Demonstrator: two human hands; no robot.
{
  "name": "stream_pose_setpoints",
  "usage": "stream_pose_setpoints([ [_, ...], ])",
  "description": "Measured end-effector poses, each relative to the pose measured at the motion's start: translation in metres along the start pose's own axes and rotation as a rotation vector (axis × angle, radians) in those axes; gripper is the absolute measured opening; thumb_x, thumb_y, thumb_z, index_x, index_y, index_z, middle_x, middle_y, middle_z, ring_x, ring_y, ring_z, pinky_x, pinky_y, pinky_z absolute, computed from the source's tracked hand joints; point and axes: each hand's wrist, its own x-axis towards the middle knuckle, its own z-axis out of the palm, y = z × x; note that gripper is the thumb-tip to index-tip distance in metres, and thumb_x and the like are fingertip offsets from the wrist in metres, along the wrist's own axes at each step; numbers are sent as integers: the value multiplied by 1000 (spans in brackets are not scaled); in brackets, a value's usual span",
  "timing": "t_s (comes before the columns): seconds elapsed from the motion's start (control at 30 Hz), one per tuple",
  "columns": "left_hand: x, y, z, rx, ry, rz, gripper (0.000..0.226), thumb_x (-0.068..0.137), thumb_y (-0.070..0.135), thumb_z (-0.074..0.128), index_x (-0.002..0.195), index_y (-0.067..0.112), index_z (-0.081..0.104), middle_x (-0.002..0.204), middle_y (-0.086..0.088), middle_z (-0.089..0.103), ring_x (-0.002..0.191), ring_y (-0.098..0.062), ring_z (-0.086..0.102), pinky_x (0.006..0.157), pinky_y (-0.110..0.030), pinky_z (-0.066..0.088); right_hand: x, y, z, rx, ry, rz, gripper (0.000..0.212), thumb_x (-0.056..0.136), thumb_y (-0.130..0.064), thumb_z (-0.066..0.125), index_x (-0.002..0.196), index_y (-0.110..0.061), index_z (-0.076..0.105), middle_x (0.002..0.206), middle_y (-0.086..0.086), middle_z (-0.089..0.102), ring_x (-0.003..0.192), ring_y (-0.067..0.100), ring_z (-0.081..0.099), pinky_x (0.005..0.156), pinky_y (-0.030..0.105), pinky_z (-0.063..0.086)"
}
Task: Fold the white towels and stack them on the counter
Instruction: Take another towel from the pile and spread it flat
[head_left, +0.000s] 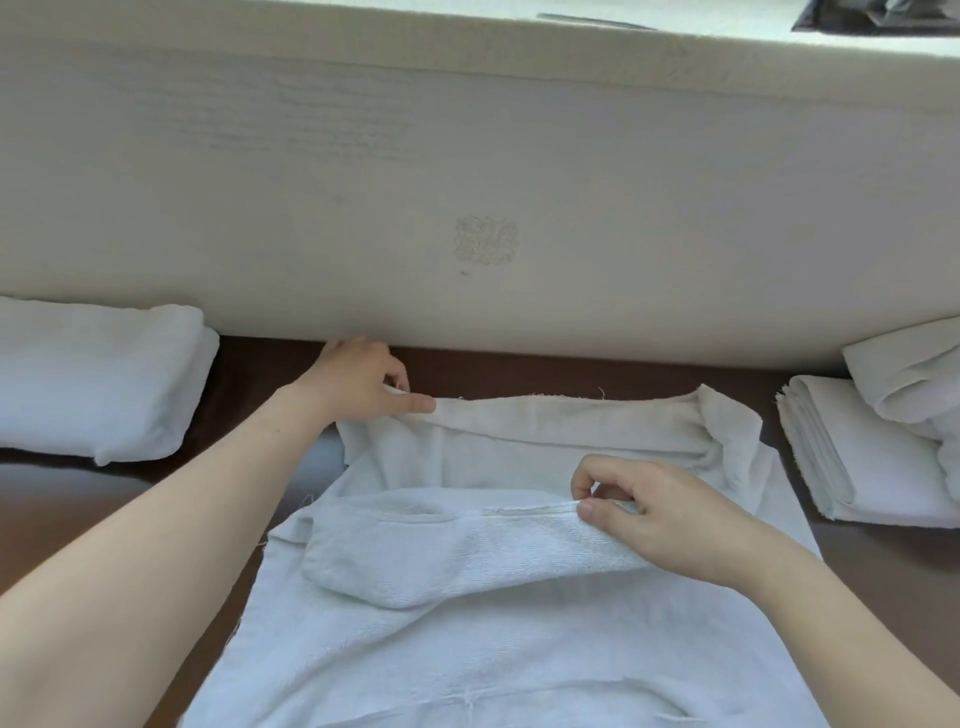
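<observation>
A white towel (467, 639) lies spread on the dark brown counter (249, 374), running from the wall toward me. My left hand (358, 382) pinches its far left corner near the wall. My right hand (660, 514) pinches the hemmed edge of a fold that lies across the towel's middle. A neatly folded white towel (98, 379) rests at the left. At the right sits a stack of folded white towels (862, 457), with a loosely rolled towel (919, 379) on top of it.
A cream textured wall (467, 182) rises right behind the counter, with a faint embossed mark at its centre. Bare brown counter (883, 566) shows on both sides of the spread towel.
</observation>
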Motion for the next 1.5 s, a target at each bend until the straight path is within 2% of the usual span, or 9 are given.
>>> stream_pose_setpoints([
  [0.13,-10,-40,5,-283,-46,85,14,77,44,80,79,41,67,108,20,63,107,-7,55,93,-30,43,6,2,-1,-5,6,18,8,92,-46,52,95,-39,54,81,-14,63,74,10,56,73,36,50],
  [0.3,-16,-60,9,-547,-9,6,33,80,24,83,96,48,68,94,26,70,90,6,63,75,-8,44,11,1,-3,15,25,47,4,93,-42,55,94,-38,56,79,-15,64,73,16,55,72,37,48],
  [0.63,-9,-79,-1,-904,417,-171,12,93,28,68,82,31,73,87,8,74,81,-6,62,79,-26,46,20,-1,-11,5,32,95,6,92,-41,55,97,-37,56,65,-11,59,58,7,42,62,29,38],
  [0.7,-6,-79,-8,-844,417,-152,12,92,34,69,81,34,73,85,10,73,79,-5,61,75,-23,46,22,0,-12,6,31,110,6,93,-40,55,97,-36,56,62,-9,57,56,6,42,60,27,36],
  [0.87,-7,-87,-11,3,570,-28,25,90,52,63,86,30,72,85,9,71,83,-19,65,62,-30,43,29,1,-9,-31,45,133,6,93,-40,55,97,-36,56,59,-10,55,54,7,41,60,30,36],
  [1.07,-37,-82,6,-37,628,26,30,91,40,70,104,14,73,102,-2,72,98,-30,61,81,-41,50,35,-2,-3,-96,105,154,13,93,-49,51,100,-40,55,64,-17,58,57,6,47,63,36,45],
  [1.2,-76,-33,19,-479,268,148,44,88,68,46,102,34,70,105,23,66,98,-1,59,89,-29,47,42,-7,0,-109,176,128,7,95,-48,49,97,-42,52,73,-20,60,64,1,51,60,31,43],
  [1.33,-99,32,43,-578,-5,229,61,72,89,47,111,44,62,110,31,60,100,5,57,84,-16,45,46,-19,1,-80,305,39,8,94,-49,46,93,-43,50,74,-15,61,70,6,55,61,31,45],
  [1.5,-111,59,60,-414,131,193,29,88,53,62,71,33,51,67,11,55,69,-9,53,59,-28,37,48,-24,-5,-101,449,-37,11,94,-49,48,90,-39,49,58,-6,52,56,13,49,50,33,37],
])
